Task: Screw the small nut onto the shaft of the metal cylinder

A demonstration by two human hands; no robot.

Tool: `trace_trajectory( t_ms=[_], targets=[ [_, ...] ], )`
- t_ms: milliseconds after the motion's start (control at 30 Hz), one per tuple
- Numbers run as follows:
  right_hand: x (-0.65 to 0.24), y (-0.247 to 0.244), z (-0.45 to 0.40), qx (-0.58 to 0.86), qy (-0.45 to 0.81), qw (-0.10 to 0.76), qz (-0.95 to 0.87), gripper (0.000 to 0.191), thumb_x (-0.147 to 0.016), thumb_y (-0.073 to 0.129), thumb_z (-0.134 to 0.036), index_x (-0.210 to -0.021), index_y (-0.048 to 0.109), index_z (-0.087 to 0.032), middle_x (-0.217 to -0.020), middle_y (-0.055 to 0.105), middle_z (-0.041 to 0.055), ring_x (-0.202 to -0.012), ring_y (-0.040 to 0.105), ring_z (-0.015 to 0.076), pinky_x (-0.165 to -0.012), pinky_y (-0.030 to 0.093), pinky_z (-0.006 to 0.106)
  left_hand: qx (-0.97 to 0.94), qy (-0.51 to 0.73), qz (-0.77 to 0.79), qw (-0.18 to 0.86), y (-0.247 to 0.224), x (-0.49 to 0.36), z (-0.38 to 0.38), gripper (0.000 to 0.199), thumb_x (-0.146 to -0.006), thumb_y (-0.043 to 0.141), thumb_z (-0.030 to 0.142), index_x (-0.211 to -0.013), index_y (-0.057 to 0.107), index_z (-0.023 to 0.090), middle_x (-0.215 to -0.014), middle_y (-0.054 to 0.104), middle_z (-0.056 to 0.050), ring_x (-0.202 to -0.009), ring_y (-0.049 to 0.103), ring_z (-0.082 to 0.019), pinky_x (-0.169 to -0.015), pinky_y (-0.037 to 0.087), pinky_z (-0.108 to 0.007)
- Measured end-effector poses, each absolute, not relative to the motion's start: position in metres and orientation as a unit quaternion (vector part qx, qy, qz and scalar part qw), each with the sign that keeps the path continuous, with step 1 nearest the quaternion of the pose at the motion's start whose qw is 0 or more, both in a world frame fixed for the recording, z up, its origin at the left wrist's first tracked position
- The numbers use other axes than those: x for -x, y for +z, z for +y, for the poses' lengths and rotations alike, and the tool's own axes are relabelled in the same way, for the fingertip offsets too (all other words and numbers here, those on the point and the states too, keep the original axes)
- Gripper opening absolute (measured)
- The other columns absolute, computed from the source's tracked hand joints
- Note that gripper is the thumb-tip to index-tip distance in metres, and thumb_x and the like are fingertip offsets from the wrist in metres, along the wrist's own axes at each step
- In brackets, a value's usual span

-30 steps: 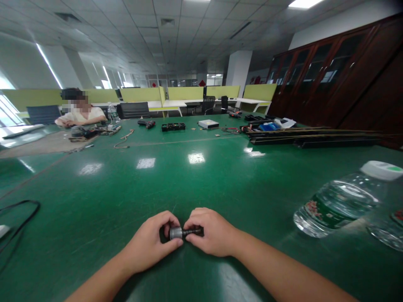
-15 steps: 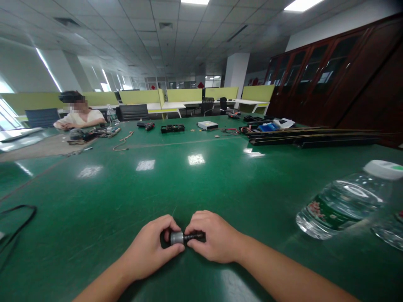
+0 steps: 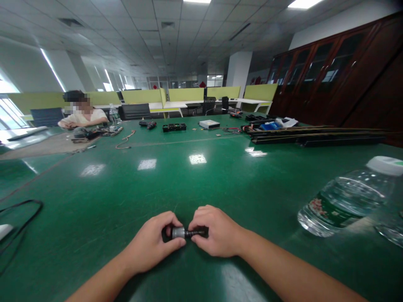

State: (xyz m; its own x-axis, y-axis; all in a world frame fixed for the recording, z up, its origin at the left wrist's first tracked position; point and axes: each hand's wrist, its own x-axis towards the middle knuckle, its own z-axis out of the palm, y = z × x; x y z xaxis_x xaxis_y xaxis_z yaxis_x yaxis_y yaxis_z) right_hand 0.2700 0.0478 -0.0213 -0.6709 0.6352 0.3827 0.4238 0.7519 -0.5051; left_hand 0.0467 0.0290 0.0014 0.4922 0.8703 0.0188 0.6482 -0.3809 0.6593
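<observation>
Low at the near side of the green table [image 3: 151,188], a small silver cylinder [image 3: 178,233] lies between the thumb and fingers of my left hand [image 3: 151,240]. From its right end runs a thin, dark, ridged shaft [image 3: 197,233]. My right hand [image 3: 217,233] pinches this shaft between thumb and fingertips, close to the cylinder. Both pieces lie in one line, pointing left to right. The cylinder's left end and the shaft's far end are partly covered by my fingers, and whether the two are separate parts I cannot tell.
A large water bottle [image 3: 343,201] stands at the right, with part of another behind it. A black cable [image 3: 34,203] lies at the left edge. Far back are a drill [image 3: 147,124], a black frame [image 3: 174,127], a white box [image 3: 209,124], dark rails [image 3: 283,136] and a seated person [image 3: 83,115].
The view has shifted slightly, so the table things appear a little to the right. Both hands keep their grip on the cylinder and shaft, slightly higher in the picture.
</observation>
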Motion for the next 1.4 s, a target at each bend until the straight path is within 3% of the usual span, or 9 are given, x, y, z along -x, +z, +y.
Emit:
trace_trajectory(
  t_ms=[433,833,1133,1400],
  targets=[
    [-0.267,-0.02,0.046,0.31,0.201,0.274,-0.888,0.014,-0.069,0.074,-0.024,-0.08,0.066,-0.02,-0.07,0.063,-0.0025,-0.07,0.055,0.0143,-0.069,0.038,0.028,-0.808,0.19,0.471,0.297,0.004,-0.045,0.026,0.014,-0.079,0.068,0.027,-0.09,0.062,0.019,-0.082,0.06,0.0,-0.076,0.056,-0.017,-0.069,0.041,-0.026],
    [-0.269,-0.019,0.047,0.327,0.234,0.276,-0.873,0.011,-0.069,0.071,-0.018,-0.079,0.066,-0.019,-0.068,0.06,-0.0024,-0.067,0.054,0.0129,-0.068,0.039,0.026,-0.8,0.187,0.481,0.306,0.006,-0.046,0.027,0.013,-0.078,0.068,0.026,-0.088,0.063,0.019,-0.08,0.06,0.001,-0.075,0.057,-0.017,-0.068,0.041,-0.026],
    [-0.284,-0.013,0.049,0.354,0.223,0.231,-0.878,0.009,-0.069,0.071,-0.02,-0.077,0.066,-0.02,-0.069,0.06,-0.0037,-0.068,0.055,0.0121,-0.073,0.04,0.027,-0.802,0.175,0.487,0.3,0.008,-0.048,0.028,0.013,-0.079,0.066,0.029,-0.087,0.063,0.019,-0.079,0.06,0.001,-0.075,0.056,-0.016,-0.068,0.041,-0.025],
    [-0.306,-0.009,0.061,0.378,0.233,0.209,-0.871,0.007,-0.067,0.068,-0.016,-0.074,0.067,-0.018,-0.067,0.059,-0.0026,-0.06,0.053,0.0111,-0.059,0.04,0.023,-0.802,0.175,0.486,0.3,0.007,-0.048,0.028,0.013,-0.081,0.066,0.031,-0.087,0.063,0.02,-0.079,0.061,0.002,-0.074,0.057,-0.017,-0.067,0.04,-0.026]
  ],
)
